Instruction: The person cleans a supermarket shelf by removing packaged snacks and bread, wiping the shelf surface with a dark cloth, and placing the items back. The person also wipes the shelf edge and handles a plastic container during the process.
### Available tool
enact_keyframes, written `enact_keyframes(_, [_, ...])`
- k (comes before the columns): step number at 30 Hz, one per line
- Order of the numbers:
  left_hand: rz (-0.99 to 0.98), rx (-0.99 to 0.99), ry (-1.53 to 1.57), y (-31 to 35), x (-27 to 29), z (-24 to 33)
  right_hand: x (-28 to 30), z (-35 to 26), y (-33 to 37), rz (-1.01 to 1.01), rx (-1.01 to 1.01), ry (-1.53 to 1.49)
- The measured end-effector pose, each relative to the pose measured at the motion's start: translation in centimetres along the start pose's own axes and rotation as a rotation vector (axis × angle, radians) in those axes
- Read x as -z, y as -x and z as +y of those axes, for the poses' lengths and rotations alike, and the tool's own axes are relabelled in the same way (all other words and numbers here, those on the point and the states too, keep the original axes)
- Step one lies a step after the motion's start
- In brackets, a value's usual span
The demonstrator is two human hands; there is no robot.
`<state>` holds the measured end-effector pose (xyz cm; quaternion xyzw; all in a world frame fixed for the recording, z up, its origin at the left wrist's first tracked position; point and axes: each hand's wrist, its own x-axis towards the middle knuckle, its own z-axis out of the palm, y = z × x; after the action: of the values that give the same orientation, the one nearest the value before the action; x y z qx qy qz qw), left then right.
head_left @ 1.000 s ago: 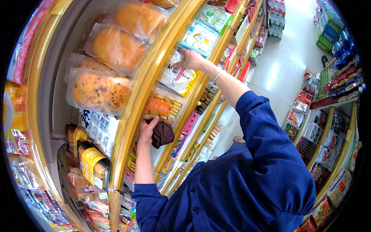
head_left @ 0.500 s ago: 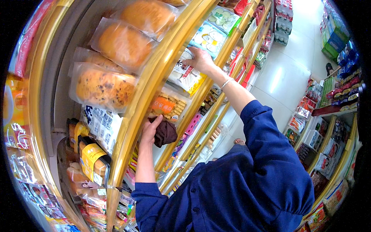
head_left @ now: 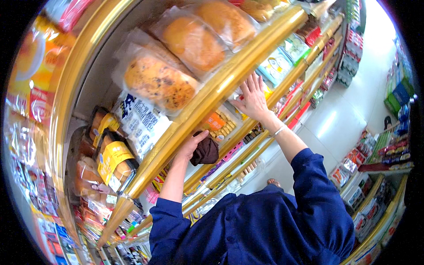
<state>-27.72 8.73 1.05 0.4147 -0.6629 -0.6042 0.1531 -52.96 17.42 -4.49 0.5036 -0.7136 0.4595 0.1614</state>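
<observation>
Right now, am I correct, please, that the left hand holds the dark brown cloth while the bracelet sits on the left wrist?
Not quite: the bracelet is on the right wrist, as the head view shows. The left hand does hold the dark brown cloth.

Bagged bread (head_left: 192, 43), bottle packs (head_left: 352, 51), pale floor (head_left: 327, 123).

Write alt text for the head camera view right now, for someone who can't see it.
A person's left hand holds a dark brown cloth beside packaged biscuits on gold-edged shelves, while the right hand is spread over a partly hidden package. Wrapped bread sits one shelf up.
</observation>
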Motion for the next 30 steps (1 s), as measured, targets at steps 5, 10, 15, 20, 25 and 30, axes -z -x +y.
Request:
enact_keyframes(5, [-0.037, -0.037, 0.021, -2.3, 1.8, -2.4, -0.7, -1.1, 0.1, -0.063, 0.006, 0.038])
enact_keyframes(10, [-0.048, -0.134, -0.081, -2.5, 0.8, -2.0, 0.2, -2.6, 1.0, -0.048, 0.018, -0.060])
enact_keyframes(15, [-0.023, -0.139, -0.016, -0.1, 1.1, -1.4, 2.0, -4.3, 3.6, -0.123, 0.090, -0.130])
enact_keyframes(20, [0.202, -0.260, 0.003, 3.4, 3.7, -1.6, 5.4, -6.8, 5.6, -0.211, 0.183, -0.166])
enact_keyframes(25, [0.074, -0.161, 0.483, 10.6, 5.7, -3.2, 8.6, -10.9, 6.5, -0.218, 0.260, -0.227])
enact_keyframes(30, [0.131, -0.113, 0.794, 19.9, 7.1, -8.9, 8.4, -15.8, 9.6, -0.384, 0.212, -0.397])
